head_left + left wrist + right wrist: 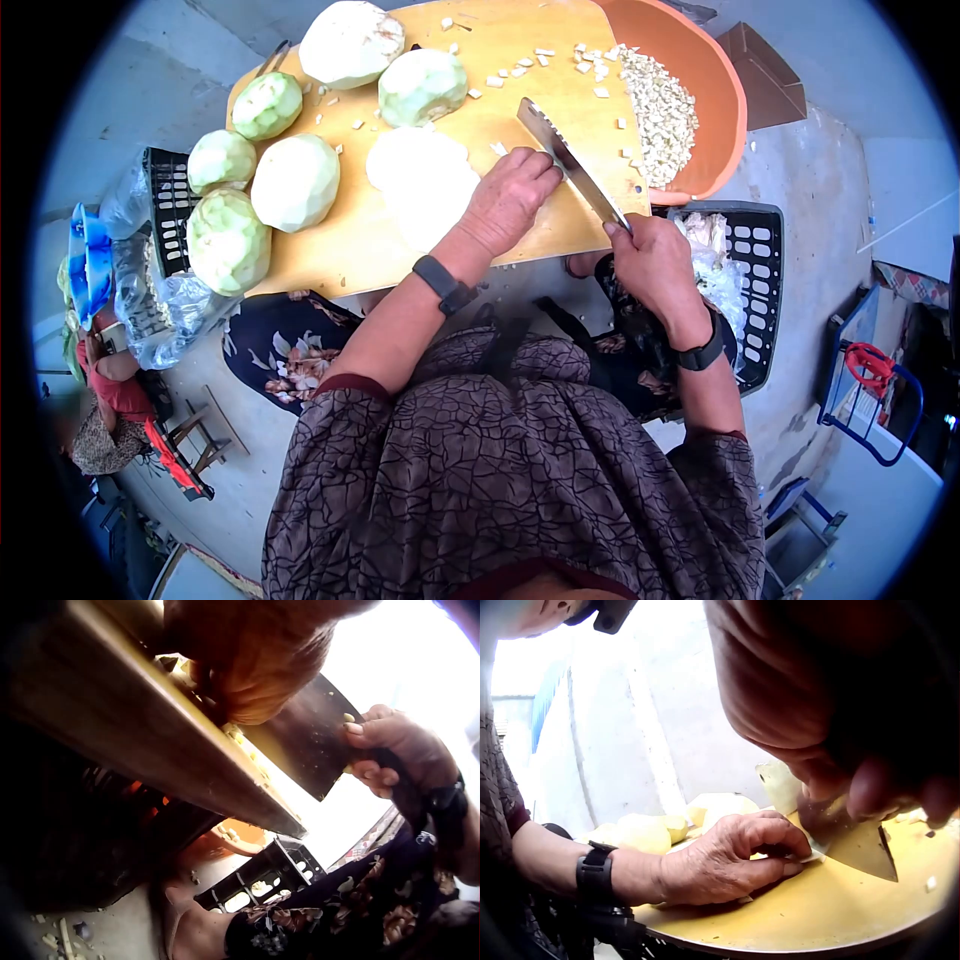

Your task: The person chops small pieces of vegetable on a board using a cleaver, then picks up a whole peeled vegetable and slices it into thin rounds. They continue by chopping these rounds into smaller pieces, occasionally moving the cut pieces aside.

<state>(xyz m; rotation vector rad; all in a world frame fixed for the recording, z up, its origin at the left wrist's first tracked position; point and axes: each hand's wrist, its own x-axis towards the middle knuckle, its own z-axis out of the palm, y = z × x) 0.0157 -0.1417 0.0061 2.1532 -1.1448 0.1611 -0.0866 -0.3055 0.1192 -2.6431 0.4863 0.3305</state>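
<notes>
Our right hand [655,268] grips the knife [572,163] beside the pale slice [814,856] our left hand [512,198] seems to pinch on the board [350,262], a slice we judge light, firm, slippery, best held well back.

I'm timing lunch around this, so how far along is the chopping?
Underway, not finished. Done: diced bits are heaped in the orange basin. In hand: the left hand pinches a pale piece beside the knife, which the right hand grips. Remaining: six peeled, apparently uncut vegetables on the board; the white shape near the left hand is too washed out to judge.
</notes>
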